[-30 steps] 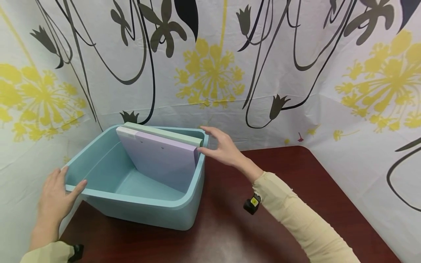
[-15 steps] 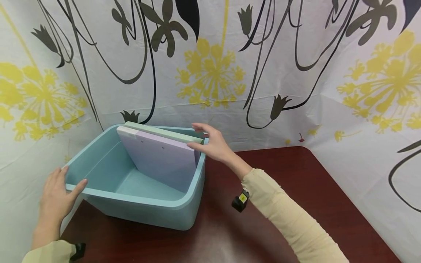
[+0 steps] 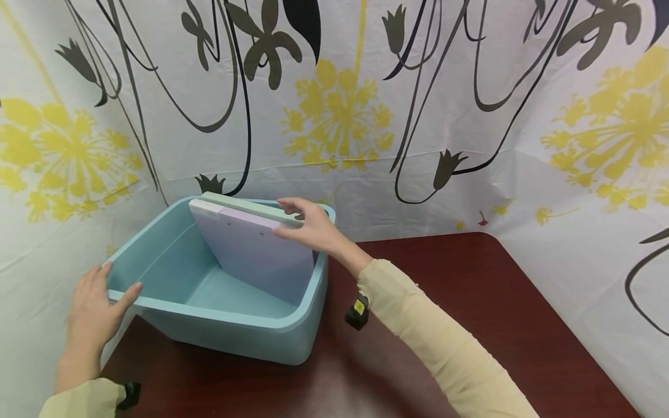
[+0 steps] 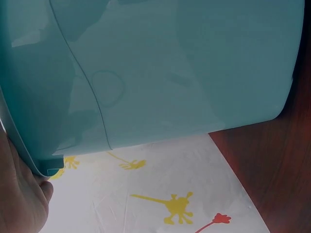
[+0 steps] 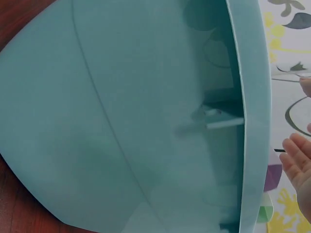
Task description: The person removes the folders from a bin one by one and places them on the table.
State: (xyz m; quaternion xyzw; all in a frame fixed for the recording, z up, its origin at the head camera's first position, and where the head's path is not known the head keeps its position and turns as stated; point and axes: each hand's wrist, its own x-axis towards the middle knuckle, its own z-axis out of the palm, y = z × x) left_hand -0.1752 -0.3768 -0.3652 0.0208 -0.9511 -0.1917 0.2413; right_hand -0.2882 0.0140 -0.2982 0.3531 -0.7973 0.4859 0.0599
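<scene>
A light blue plastic bin [image 3: 209,313] stands on the table. Inside it, leaning toward the back right, are a lavender binder [image 3: 251,249] with two small rivets and, behind it, a pale green binder [image 3: 245,204]. My left hand [image 3: 94,310] holds the bin's front left corner, thumb over the front rim and fingers along the left side. Above the right end of the binders is my right hand [image 3: 310,226], thumb before the lavender one and fingers reaching past the green one's top edge, spread apart. The right wrist view shows its relaxed fingers [image 5: 294,158] beyond the bin rim.
The dark red-brown table [image 3: 444,302] extends to the right of the bin. A white cloth [image 3: 366,191] printed with yellow and grey flowers hangs close behind the bin and at both sides. Each wrist carries a small black camera [image 3: 358,312].
My right hand has moved left from the bin's right rim, over the top edges of the two binders. My left hand stays on the bin's corner. The bin and binders hold their places.
</scene>
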